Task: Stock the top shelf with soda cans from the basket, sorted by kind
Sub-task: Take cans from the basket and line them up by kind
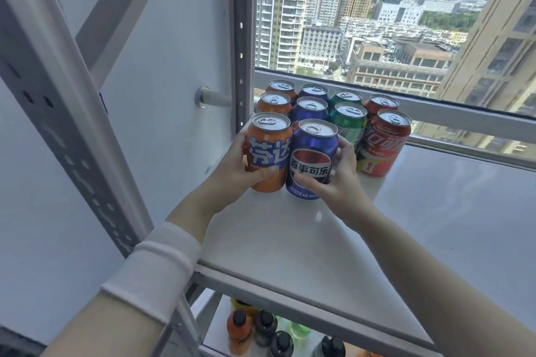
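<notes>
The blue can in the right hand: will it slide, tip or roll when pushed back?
Upright on its flat base, the blue can should not roll. The shelf looks smooth, so it probably slides easily. Its tab seems unopened, so it is likely full and hard to tip.

An orange can [268, 153] bore a blue band with white characters; a blue can [311, 159] a red, white and blue roundel; the shelf [290, 240] was white.
</notes>
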Available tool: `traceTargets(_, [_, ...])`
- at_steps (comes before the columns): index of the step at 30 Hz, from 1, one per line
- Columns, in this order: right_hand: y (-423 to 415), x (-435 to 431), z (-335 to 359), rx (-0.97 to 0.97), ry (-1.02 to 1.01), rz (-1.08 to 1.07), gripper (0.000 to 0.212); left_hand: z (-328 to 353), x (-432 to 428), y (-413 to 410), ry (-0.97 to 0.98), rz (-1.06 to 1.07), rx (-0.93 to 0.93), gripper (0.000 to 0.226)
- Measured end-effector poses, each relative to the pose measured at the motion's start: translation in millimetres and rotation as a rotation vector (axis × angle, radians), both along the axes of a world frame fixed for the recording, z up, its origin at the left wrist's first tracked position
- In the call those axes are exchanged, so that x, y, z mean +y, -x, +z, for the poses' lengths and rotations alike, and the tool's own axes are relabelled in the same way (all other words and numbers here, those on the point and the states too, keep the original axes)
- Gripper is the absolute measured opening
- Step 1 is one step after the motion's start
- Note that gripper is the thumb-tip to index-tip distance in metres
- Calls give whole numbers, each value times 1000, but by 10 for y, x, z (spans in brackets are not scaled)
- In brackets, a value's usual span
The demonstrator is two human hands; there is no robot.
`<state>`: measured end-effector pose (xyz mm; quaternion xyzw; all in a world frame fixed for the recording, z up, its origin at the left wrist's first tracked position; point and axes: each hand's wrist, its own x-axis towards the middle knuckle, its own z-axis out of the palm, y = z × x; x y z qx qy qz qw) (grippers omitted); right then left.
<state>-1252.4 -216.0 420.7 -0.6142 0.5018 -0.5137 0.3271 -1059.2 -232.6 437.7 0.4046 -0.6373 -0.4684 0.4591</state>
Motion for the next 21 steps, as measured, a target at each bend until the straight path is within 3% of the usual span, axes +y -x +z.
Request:
traceTargets(12, [-62,-210,-177,90,90,-99,96,-48,-157,-70,3,35,-71,71])
traceTargets(21, [-81,-289,-184,102,108,-114,95,-30,-218,-38,37,81,-83,72])
